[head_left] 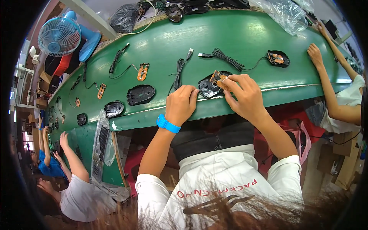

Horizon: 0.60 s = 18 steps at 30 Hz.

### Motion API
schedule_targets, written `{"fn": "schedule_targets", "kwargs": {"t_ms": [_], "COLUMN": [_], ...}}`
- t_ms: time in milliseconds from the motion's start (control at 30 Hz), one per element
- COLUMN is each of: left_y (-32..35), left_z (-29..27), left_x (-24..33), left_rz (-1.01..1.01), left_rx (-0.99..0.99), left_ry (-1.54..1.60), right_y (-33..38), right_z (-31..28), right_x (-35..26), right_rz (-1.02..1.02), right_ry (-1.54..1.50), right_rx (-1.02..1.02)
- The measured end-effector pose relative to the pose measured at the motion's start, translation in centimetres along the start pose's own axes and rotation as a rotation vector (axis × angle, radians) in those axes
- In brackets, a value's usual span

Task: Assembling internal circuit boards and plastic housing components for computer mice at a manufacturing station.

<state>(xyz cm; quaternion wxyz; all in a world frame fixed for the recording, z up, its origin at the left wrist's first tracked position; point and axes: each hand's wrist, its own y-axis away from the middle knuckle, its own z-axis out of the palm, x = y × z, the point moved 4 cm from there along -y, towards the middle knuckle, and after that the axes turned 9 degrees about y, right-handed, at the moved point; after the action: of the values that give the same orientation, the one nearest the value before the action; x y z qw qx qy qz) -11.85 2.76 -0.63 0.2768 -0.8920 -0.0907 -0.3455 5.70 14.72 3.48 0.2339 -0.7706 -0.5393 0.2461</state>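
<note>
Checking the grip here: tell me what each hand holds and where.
Right hand pinches the orange circuit board by its near edge, over the black mouse base. Left hand steadies that base's left rim.

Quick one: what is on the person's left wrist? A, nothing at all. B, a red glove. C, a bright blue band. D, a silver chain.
C: a bright blue band wraps the wrist just below the left hand, which rests at the edge of the green belt beside the black mouse shell that the right hand is working on.
</note>
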Motion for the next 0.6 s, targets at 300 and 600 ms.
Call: {"fn": "schedule_targets", "kwargs": {"t_ms": [300,600], "left_y": [-0.5,-1.5], "left_z": [-0.1,0.0], "left_x": [-0.6,-0.5], "left_rz": [-0.215,-0.335], "left_rx": [-0.115,-0.239], "left_ry": [0.008,-0.007], "right_y": [-0.6,-0.8], "right_z": [-0.2,0.3], "right_x": [-0.5,-0.6], "right_rz": [-0.002,-0.02], "right_ry": [-0.002,0.016], "right_rx": [0.006,0.015]}}
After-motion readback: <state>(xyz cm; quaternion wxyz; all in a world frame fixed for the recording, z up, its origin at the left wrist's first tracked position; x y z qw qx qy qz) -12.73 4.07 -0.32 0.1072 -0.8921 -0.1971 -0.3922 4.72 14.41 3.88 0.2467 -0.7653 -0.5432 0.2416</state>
